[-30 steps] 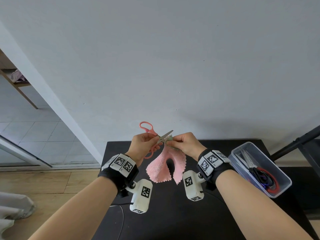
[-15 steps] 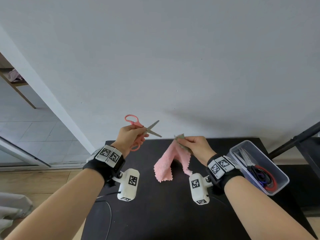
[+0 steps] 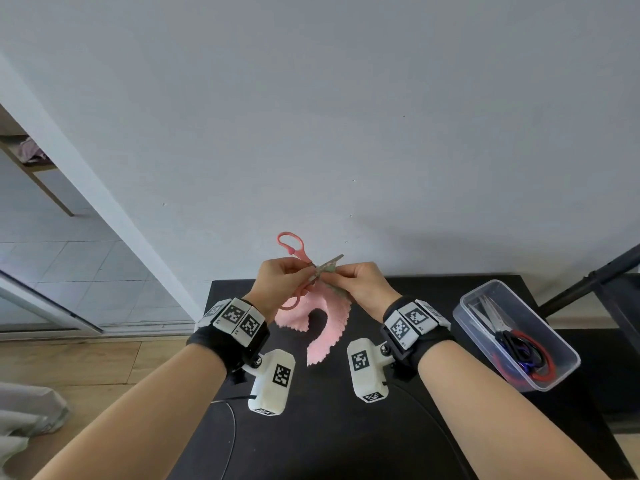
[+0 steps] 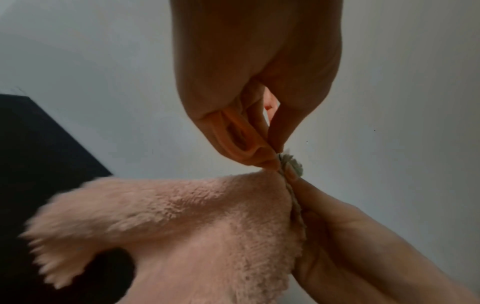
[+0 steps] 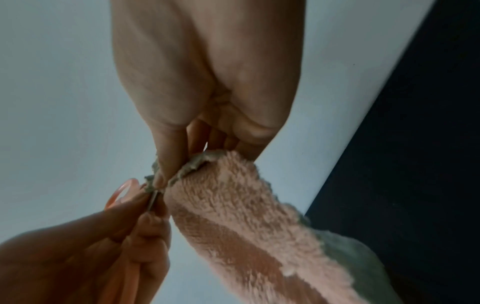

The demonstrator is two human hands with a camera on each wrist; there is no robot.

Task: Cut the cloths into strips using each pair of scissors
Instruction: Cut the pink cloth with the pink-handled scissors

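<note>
A pink fluffy cloth (image 3: 329,320) with zigzag edges hangs above the black table (image 3: 346,438), partly split into two hanging flaps. My right hand (image 3: 341,273) pinches its greyish top edge (image 5: 192,164). My left hand (image 3: 308,271) grips the pink-handled scissors (image 3: 292,245) near the pivot; one loop sticks up and the other (image 3: 289,304) hangs below. The blades (image 3: 330,262) look nearly together and point up-right at the cloth's top edge, right against my right fingertips. From the left wrist, the cloth (image 4: 194,226) hangs under my left fingers (image 4: 267,158).
A clear plastic box (image 3: 568,362) at the table's right holds other scissors with red and blue-black handles (image 3: 519,346). A black stand (image 3: 588,275) rises at the far right. A thin cable (image 3: 232,431) lies on the table's left. The wall is close behind.
Half a second ago my left hand was out to the left with the scissors' blades open, apart from the cloth. It has come back, and the blades now meet the cloth's top edge.
</note>
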